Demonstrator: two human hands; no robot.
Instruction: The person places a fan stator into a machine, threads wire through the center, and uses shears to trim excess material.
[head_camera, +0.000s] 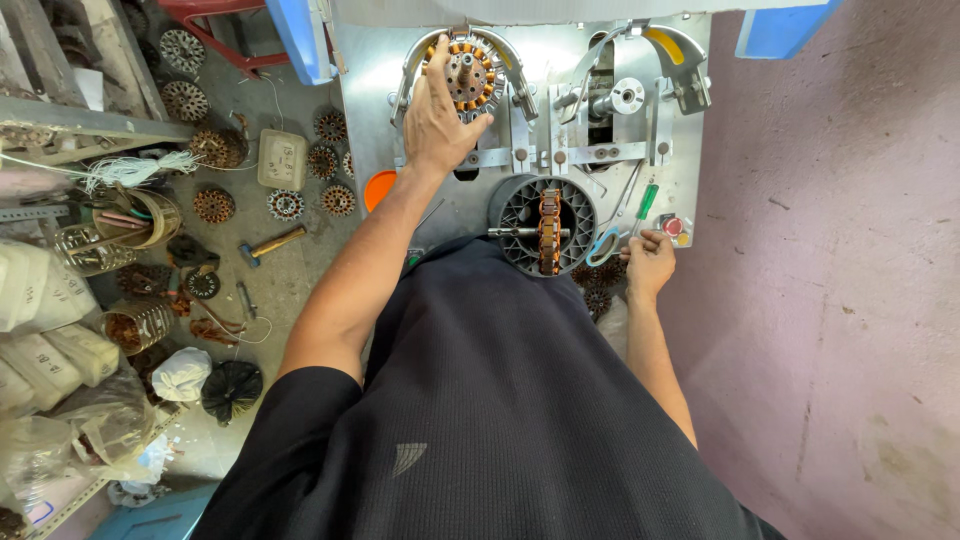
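Left hand: the left hand (438, 118) reaches to the upper middle of the frame, fingers spread open and laid flat over the round copper-wound stator with its ring of orange-brown coils (470, 72); it presses on the part's left face and edge rather than closing around it, likely to steady or seat it.

Stator: sits on a spindle between two curved grey metal guide arms (505, 62) on the shiny steel machine plate (370, 90), so it is held from behind and the palm only bears on the front.

Right hand: the right hand (648, 262) is lower, right of centre, fingers curled loosely at the plate's lower edge, beside the red round push button (673, 226); whether it pinches anything I cannot tell (the fingertips are too small to read).

Near the right hand: blue-handled scissors (603, 246) and a green-handled screwdriver (646, 203) lie against the plate, within easy reach.

Centre: a black ribbed plastic wheel with a copper-wound band across it (546, 225) stands just below the two work stations.

Second station: the right-hand spindle (628, 96) carries no stator.

Floor at left: loose wound stators (213, 205), a small hammer (270, 243) and an orange round lid (379, 190) lie scattered beside the desk.
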